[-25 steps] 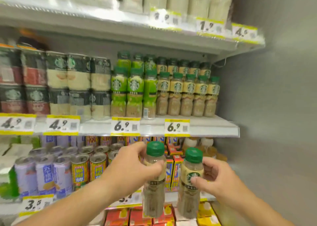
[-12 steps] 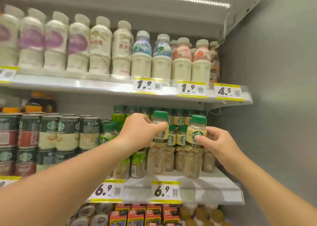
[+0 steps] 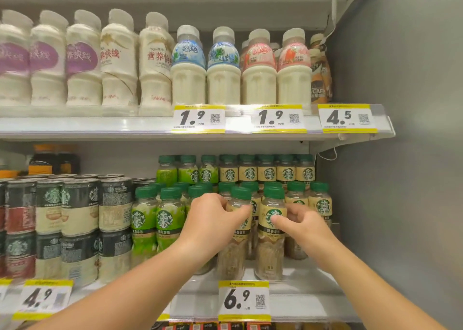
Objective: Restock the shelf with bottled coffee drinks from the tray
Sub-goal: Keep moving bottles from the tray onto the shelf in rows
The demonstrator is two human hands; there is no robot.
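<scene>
Two beige-labelled coffee bottles with green caps stand at the front edge of the middle shelf (image 3: 295,274). My left hand (image 3: 213,219) grips the left bottle (image 3: 233,252) around its neck and shoulder. My right hand (image 3: 303,224) has its thumb on the label of the right bottle (image 3: 271,239), fingers curled behind it. Both bottles rest upright on the shelf, in front of rows of matching beige bottles (image 3: 320,204). The tray is out of view.
Green-labelled bottles (image 3: 165,219) stand to the left, then stacked coffee cans (image 3: 75,216). White milk-drink bottles (image 3: 223,71) fill the upper shelf (image 3: 100,126). A grey wall (image 3: 400,179) closes the right side. Price tags (image 3: 244,302) line the shelf edges.
Both hands lifted the two bottles from below the shelf up to it and set them down at its front edge. The camera view rose and moved closer.
</scene>
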